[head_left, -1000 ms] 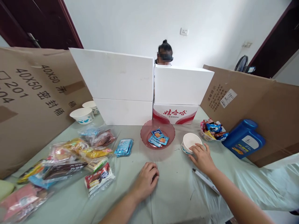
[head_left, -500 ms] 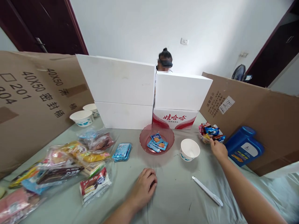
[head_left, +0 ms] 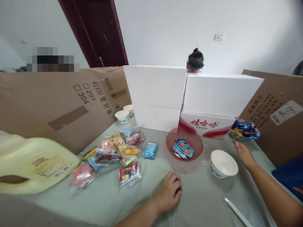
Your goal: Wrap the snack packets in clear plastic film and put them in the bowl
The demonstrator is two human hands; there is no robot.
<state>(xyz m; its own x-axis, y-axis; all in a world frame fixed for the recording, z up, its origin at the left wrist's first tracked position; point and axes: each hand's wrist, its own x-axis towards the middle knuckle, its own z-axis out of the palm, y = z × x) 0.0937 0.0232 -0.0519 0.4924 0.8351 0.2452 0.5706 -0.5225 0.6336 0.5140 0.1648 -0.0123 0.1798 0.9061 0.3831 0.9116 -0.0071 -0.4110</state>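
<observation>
Resting left hand [head_left: 168, 192], right hand [head_left: 244, 154], three paper bowls [head_left: 223, 163], one pink dish [head_left: 184, 148]

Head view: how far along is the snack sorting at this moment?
Done: the pink dish holds a few blue packets. In hand: nothing; the right hand lies open on the tablecloth between the empty white bowl and the heaped snack bowl, and the left hand rests curled on the cloth. Left: the white bowl is unfilled, and the bagged snacks lie loose at left.

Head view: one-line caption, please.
Left hand fisted on table; right hand open between white bowl and snack basket.
</observation>
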